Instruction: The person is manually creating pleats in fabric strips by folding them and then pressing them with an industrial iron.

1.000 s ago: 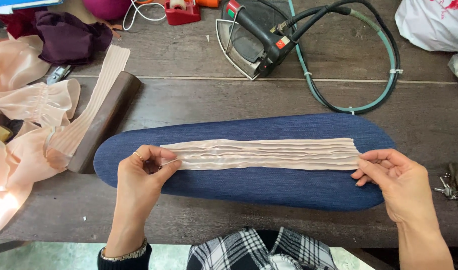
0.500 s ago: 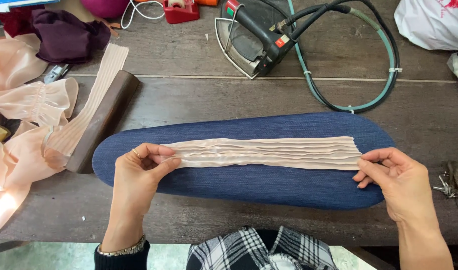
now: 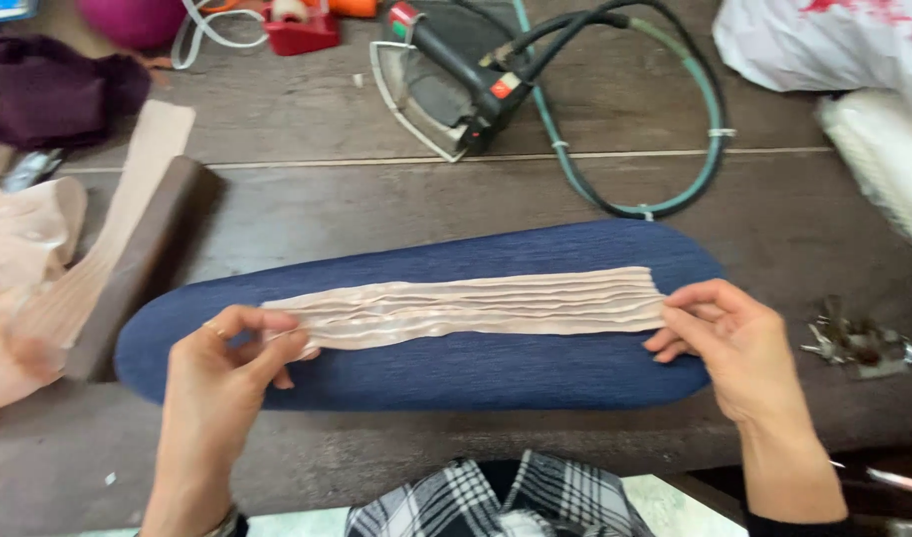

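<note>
A long pleated strip of pale pink fabric (image 3: 476,306) lies lengthwise on a dark blue padded oval board (image 3: 446,363). My left hand (image 3: 227,373) pinches the strip's left end between thumb and fingers. My right hand (image 3: 739,348) grips the strip's right end at the board's right tip. The strip is stretched flat between both hands.
A steam iron (image 3: 451,85) with a green hose (image 3: 675,129) rests at the back of the dark wooden table (image 3: 307,199). More pink fabric (image 3: 38,259) and a wooden block (image 3: 138,264) lie at left. A metal key bunch (image 3: 859,346) sits at right, white bags (image 3: 834,45) behind.
The view has shifted a little; both hands keep hold of the strip's ends, with the strip still stretched along the board.
</note>
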